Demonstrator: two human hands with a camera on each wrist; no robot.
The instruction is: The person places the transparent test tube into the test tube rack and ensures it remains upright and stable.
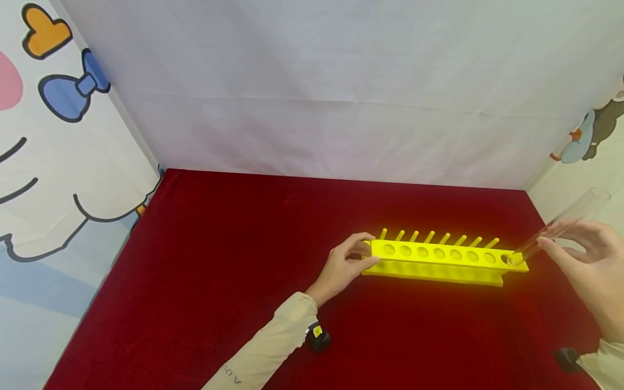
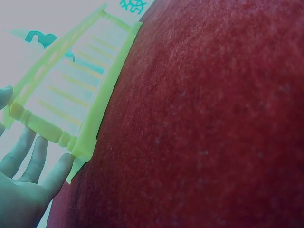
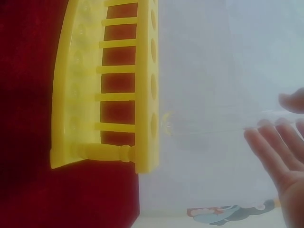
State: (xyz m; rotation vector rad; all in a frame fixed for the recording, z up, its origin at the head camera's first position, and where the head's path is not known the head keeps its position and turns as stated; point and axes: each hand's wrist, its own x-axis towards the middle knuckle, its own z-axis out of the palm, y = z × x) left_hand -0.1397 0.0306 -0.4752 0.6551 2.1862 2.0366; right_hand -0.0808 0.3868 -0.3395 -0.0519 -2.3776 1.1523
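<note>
A yellow test tube rack [image 1: 446,264] with a row of round holes and several pegs along its back stands on the red cloth. My left hand [image 1: 343,262] grips its left end, thumb at the front and fingers behind; in the left wrist view the fingers [image 2: 35,159] lie along the end post. My right hand [image 1: 587,254] pinches a clear glass test tube [image 1: 582,207], tilted with its mouth up and to the right. The tube's rounded bottom is right at the rack's rightmost hole in the head view, and just above the top plate in the right wrist view.
A dark red cloth [image 1: 219,260] covers the table. White fabric [image 1: 341,81] hangs behind it, and a panel with cartoon prints [image 1: 73,162] stands along the left side. More printed fabric [image 1: 575,168] is at the right. Both wrists carry small black devices.
</note>
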